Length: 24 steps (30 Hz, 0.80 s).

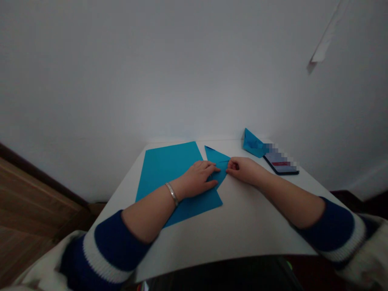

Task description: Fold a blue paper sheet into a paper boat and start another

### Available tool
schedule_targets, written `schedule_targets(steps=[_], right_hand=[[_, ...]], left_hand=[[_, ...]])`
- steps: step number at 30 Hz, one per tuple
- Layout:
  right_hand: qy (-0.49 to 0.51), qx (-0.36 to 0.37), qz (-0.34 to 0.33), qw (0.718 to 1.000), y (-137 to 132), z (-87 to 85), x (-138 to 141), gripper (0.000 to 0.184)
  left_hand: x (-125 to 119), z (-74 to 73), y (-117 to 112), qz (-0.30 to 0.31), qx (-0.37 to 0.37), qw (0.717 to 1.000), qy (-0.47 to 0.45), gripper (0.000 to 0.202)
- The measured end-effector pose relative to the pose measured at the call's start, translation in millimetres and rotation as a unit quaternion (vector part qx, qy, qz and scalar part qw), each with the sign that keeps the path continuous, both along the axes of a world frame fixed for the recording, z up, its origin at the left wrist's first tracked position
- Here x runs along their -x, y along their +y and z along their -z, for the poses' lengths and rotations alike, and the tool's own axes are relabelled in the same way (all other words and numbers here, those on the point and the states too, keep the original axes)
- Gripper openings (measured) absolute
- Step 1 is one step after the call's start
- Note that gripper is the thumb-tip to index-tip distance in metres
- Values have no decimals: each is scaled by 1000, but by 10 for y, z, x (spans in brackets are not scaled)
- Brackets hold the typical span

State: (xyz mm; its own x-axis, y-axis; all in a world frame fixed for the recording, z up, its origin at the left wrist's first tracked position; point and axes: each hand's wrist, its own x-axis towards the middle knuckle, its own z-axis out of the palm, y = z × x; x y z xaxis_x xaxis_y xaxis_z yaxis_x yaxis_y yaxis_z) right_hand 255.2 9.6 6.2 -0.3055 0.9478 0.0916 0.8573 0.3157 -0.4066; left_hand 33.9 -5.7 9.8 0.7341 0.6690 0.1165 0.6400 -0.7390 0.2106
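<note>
A folded piece of blue paper (214,155) lies on the white table, partly over the right edge of a flat blue sheet (169,163). My left hand (201,178) rests on the folded paper with its fingers spread, pressing it down. At the paper's right corner, my right hand (239,169) pinches the edge between thumb and curled fingers. The part of the paper under my left palm is hidden.
A folded blue paper shape (252,144) stands at the back right, touching a phone (280,161) whose screen is partly blurred. The white table (242,226) meets a grey wall behind. A wooden panel (33,210) is at the left.
</note>
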Motion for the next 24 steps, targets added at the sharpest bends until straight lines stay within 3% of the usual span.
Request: schedule_targets(steps=[3, 7, 11, 15, 19, 24], right_hand=[[12, -74, 16, 997, 13, 28, -3, 9], [-13, -162, 12, 987, 30, 86, -27, 30], [-53, -145, -2, 988, 25, 113, -34, 39], [-55, -136, -13, 989, 14, 100, -25, 42], [-39, -130, -25, 991, 0, 84, -4, 43], [21, -105, -24, 994, 10, 100, 22, 44]], left_hand=[[-7, 23, 11, 6, -14, 1000, -21, 36], [-24, 27, 4, 5, -12, 999, -48, 35], [-22, 33, -7, -67, -48, 994, -73, 43], [7, 80, 28, -155, -66, 985, -34, 54], [12, 117, 64, -129, -29, 991, -27, 59], [-20, 77, 44, -75, 19, 989, -125, 58]])
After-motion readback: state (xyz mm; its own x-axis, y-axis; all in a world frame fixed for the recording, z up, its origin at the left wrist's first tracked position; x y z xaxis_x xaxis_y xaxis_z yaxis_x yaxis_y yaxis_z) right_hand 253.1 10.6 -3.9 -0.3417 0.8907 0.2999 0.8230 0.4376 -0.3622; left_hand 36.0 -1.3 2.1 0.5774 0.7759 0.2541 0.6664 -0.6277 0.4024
